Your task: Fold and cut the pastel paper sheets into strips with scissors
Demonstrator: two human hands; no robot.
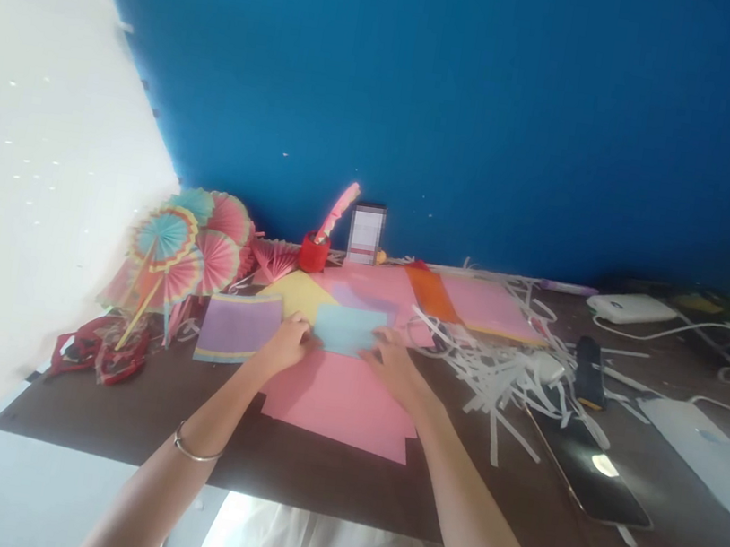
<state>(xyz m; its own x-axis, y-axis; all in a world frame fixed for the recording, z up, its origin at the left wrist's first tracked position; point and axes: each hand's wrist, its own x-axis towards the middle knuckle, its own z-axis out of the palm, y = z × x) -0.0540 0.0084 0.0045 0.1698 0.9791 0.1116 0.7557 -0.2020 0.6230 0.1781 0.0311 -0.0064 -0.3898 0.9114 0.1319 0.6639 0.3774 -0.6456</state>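
Note:
A light blue sheet of paper [349,330] lies in front of me, over pink sheets. At its left edge my left hand [291,345] has its fingers curled and pressed on the paper. My right hand [391,363] grips the opposite edge, its fingertips slightly blurred. Below the blue sheet spreads pink paper [340,401]. A yellow sheet [297,289] shows behind my left hand. Left of that hand is a purple sheet [239,326] with yellow and blue edge strips.
Pleated paper fans [166,241] stand at the left, above red-handled scissors [100,349]. A red pot [314,253] is at the back by the blue wall. White paper strips [506,375], a phone [595,473] and a white power bank [632,308] with cables occupy the right.

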